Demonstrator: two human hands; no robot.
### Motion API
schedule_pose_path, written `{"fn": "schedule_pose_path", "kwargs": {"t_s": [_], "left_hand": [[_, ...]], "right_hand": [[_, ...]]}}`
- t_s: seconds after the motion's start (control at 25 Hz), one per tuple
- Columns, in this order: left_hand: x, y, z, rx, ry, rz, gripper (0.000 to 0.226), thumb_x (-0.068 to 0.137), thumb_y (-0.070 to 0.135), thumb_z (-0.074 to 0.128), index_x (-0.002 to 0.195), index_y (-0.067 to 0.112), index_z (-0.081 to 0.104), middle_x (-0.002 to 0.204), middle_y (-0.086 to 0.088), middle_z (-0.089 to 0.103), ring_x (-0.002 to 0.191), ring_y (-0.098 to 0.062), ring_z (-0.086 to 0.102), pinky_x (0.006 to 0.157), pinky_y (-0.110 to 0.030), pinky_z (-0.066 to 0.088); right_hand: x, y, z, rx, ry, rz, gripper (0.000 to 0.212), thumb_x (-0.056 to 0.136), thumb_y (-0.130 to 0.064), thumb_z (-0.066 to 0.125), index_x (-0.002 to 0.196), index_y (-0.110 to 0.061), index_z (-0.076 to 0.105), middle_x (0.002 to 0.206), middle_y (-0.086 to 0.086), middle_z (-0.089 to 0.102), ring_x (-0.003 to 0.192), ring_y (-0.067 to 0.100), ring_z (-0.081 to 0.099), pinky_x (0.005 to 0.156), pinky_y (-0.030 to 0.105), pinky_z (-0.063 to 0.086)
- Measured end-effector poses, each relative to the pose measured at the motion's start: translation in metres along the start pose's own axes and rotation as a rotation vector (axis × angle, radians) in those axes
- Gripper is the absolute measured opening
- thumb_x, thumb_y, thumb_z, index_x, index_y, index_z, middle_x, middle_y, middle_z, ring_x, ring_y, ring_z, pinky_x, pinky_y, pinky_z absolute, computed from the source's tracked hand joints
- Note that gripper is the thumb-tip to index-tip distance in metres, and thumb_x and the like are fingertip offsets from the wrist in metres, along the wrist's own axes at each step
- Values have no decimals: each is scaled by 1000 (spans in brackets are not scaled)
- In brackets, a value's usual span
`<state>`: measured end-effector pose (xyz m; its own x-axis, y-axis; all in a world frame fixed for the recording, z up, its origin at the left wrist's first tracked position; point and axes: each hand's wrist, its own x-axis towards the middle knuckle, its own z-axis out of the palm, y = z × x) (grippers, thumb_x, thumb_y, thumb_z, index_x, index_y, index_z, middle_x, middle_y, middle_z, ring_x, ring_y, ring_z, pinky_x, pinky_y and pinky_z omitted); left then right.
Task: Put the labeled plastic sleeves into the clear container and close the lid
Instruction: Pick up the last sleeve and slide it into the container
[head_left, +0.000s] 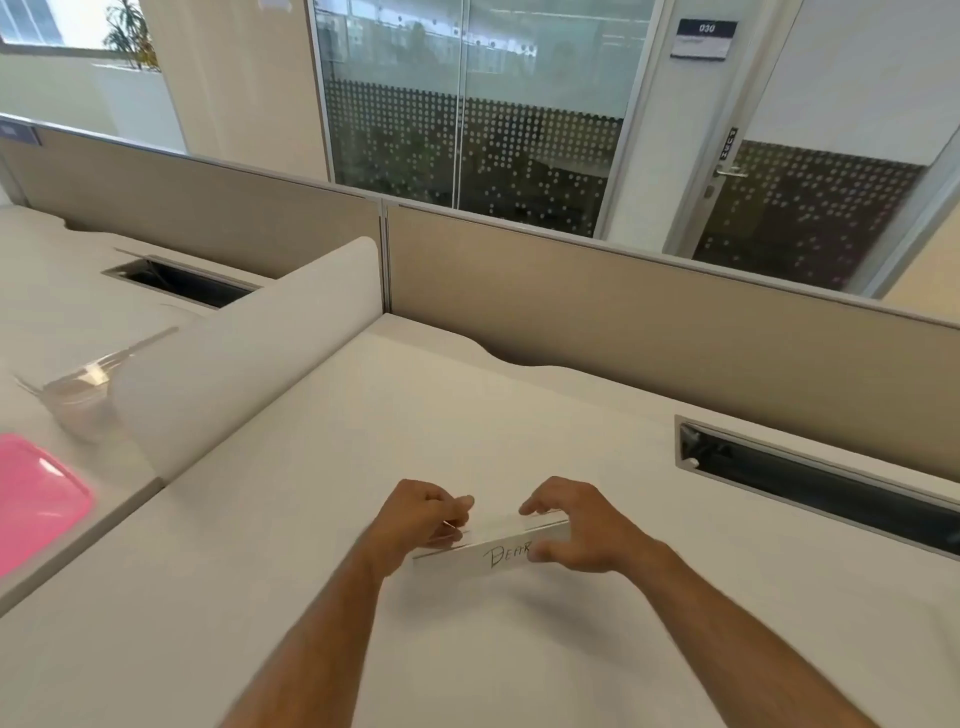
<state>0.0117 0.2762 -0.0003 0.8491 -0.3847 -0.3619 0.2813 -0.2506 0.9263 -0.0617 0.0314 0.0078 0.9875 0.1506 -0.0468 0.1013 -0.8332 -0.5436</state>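
Hands (423, 519) (576, 525) two, gripping one labeled sleeve (498, 553)

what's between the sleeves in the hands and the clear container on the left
A low white divider panel stands between them. The hands hold the labeled sleeves on the near desk; the clear container sits on the neighbouring desk beyond the panel, partly hidden by it.

The sleeves (498, 545) lie on the desk (519, 415); the container (78, 395) sits far left.
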Motion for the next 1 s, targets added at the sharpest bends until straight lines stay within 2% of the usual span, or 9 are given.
{"fn": "schedule_pose_path", "kwargs": {"t_s": [0.12, 0.24, 0.4, 0.64, 0.8, 1.0], "left_hand": [[-3, 0, 13, -48, -46, -5, 52, 88, 51, 65, 75, 2, 77, 82, -14, 77, 78, -25, 72, 74, -28, 54], [-5, 0, 28, -99, -121, -39, 70, 87, 66, 54, 81, 0, 77, 91, -16, 77, 83, -24, 73, 73, -31, 52], [-8, -2, 53, -111, -192, 4, 75, 80, 72, 56, 88, 1, 76, 96, -16, 77, 84, -23, 71, 75, -32, 51], [-20, -5, 91, -136, -265, 49, 58, 64, 49, 82, 94, -1, 72, 91, -8, 71, 88, -24, 65, 80, -37, 42], [-25, -5, 111, -129, -304, 99, 46, 64, 28, 82, 95, -4, 71, 90, -13, 73, 86, -28, 66, 82, -37, 47], [-31, -3, 132, -108, -306, 149, 45, 64, 26, 80, 94, -6, 70, 90, -15, 73, 84, -26, 65, 82, -36, 45]], "right_hand": [[-25, 12, -6, 181, 63, 164, 37, 58, -38, 85, 93, -36, 71, 95, -19, 68, 91, -8, 61, 80, 14, 49], [-49, 24, -15, 270, 135, 233, 31, 59, -38, 85, 87, -36, 71, 91, -15, 72, 86, -2, 65, 76, 18, 53], [-79, 38, -21, 354, 201, 301, 35, 61, -41, 87, 91, -33, 72, 94, -14, 73, 90, -3, 66, 79, 19, 51], [-117, 56, -28, 403, 294, 395, 36, 61, -44, 87, 91, -31, 73, 93, -16, 74, 91, -6, 66, 80, 20, 50], [-138, 64, -35, 398, 319, 417, 38, 59, -48, 85, 90, -29, 74, 92, -17, 74, 89, -2, 67, 80, 23, 53], [-155, 65, -51, 261, 207, 417, 38, 62, -51, 83, 93, -33, 73, 98, -17, 72, 95, 0, 65, 84, 24, 53]]}}
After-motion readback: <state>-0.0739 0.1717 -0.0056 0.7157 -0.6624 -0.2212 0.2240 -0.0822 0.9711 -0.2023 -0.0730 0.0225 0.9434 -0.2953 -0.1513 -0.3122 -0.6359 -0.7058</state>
